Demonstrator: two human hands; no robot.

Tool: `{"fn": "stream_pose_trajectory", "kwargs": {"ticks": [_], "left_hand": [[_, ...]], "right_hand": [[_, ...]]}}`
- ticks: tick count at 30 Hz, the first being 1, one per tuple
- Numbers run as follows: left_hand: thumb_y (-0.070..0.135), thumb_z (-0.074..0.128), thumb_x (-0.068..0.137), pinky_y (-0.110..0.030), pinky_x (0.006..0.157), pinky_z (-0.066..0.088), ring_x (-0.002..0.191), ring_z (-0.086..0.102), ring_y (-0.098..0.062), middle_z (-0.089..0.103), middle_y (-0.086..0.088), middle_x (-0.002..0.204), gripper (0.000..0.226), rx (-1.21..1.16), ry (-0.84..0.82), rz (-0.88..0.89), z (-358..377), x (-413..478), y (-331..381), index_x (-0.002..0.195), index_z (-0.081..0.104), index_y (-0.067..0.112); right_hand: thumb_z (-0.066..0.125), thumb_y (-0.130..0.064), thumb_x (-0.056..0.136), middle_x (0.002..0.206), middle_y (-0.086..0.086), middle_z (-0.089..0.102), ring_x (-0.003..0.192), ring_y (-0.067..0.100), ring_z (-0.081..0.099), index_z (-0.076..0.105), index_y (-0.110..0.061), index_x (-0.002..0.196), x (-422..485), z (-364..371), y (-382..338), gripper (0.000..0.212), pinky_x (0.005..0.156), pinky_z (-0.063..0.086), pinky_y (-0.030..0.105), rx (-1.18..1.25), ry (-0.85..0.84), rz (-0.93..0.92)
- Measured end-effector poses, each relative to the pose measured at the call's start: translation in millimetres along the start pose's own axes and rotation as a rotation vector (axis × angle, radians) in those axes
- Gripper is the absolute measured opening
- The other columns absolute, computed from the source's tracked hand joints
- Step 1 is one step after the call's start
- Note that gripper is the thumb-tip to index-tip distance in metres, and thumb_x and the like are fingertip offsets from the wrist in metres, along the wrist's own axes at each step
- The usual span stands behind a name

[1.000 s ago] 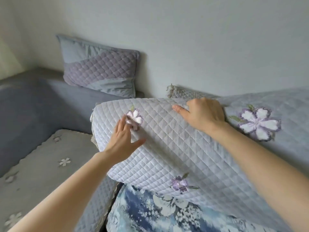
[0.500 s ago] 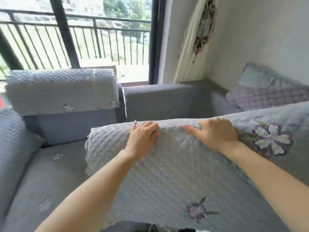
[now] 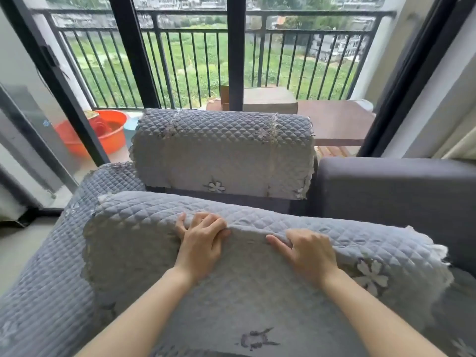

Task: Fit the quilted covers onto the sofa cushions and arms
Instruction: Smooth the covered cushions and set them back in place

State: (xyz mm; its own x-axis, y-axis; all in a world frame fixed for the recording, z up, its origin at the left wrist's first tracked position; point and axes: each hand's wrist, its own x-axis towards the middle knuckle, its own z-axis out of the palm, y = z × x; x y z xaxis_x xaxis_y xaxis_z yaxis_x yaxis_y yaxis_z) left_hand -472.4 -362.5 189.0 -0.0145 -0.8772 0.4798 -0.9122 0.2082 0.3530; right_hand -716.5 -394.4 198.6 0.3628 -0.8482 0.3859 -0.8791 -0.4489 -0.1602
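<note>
A large cushion wrapped in a grey quilted cover (image 3: pixel 144 243) with flower embroidery fills the lower middle of the view. My left hand (image 3: pixel 201 243) grips the cover at the cushion's top edge, fingers curled over the ridge. My right hand (image 3: pixel 307 253) holds the same top edge a little to the right, thumb pointing left. Behind stands a second back cushion (image 3: pixel 224 153) with its quilted cover on. A quilted cover also lies over the sofa arm (image 3: pixel 51 266) at the left. The dark grey sofa back (image 3: pixel 399 191) at the right is bare.
Behind the sofa are sliding glass doors with black frames (image 3: pixel 128 52) and a balcony railing (image 3: pixel 206 34). An orange basin (image 3: pixel 103 132) sits on the balcony at the left. A brown table (image 3: pixel 334 119) with a box on it stands at the right.
The view has swung left from the wall and pillow toward the balcony doors. Both hands moved with the covered cushion and now clutch its top edge; the left hand went from flat to gripping.
</note>
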Motion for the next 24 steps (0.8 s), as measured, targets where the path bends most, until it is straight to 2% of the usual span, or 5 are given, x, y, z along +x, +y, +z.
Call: {"fn": "stream_pose_trajectory", "kwargs": {"ticks": [6,8,10,14,24], "left_hand": [[0.040,0.051,0.088,-0.048,0.104,0.009,0.114,0.043,-0.010,0.054,0.025,0.093,0.010,0.055,-0.040,-0.127,89,75,-132,0.083,0.056,0.033],[0.043,0.053,0.091,-0.056,0.107,0.009,0.133,0.028,-0.023,0.054,0.020,0.122,0.012,0.123,-0.202,-0.349,120,88,-162,0.098,0.061,0.037],[0.042,0.054,0.092,-0.062,0.110,0.016,0.143,0.011,-0.038,0.019,0.000,0.157,0.047,0.129,-0.523,-0.564,155,89,-187,0.138,0.043,0.037],[0.058,0.055,0.086,-0.061,0.104,0.032,0.141,-0.001,-0.052,-0.028,0.000,0.156,0.089,0.091,-0.670,-0.563,210,74,-213,0.145,-0.011,0.049],[0.056,0.057,0.086,-0.062,0.108,0.024,0.138,-0.006,-0.057,-0.030,-0.004,0.155,0.090,0.179,-0.699,-0.499,240,97,-232,0.148,-0.007,0.045]], "right_hand": [[0.044,-0.056,0.086,0.060,0.002,0.057,0.057,0.022,0.057,0.050,-0.017,0.061,111,134,-7,0.047,0.052,0.041,0.029,-0.015,-0.030,-0.004],[0.050,-0.048,0.089,0.108,0.010,0.062,0.102,0.026,0.059,0.062,-0.014,0.100,121,174,0,0.038,0.082,0.044,0.043,-0.163,-0.276,0.090],[0.051,-0.039,0.092,0.155,0.015,0.016,0.142,0.033,0.018,0.027,-0.023,0.146,109,211,23,0.061,0.104,0.024,0.058,-0.237,-0.547,0.297],[0.047,-0.043,0.095,0.142,0.009,-0.049,0.139,0.048,-0.021,-0.028,-0.046,0.141,83,245,66,0.088,0.105,0.028,0.064,-0.212,-0.679,0.442],[0.053,-0.037,0.094,0.148,0.002,-0.043,0.137,0.044,-0.028,-0.016,-0.047,0.145,118,260,93,0.087,0.111,0.020,0.061,-0.036,-0.777,0.418]]}}
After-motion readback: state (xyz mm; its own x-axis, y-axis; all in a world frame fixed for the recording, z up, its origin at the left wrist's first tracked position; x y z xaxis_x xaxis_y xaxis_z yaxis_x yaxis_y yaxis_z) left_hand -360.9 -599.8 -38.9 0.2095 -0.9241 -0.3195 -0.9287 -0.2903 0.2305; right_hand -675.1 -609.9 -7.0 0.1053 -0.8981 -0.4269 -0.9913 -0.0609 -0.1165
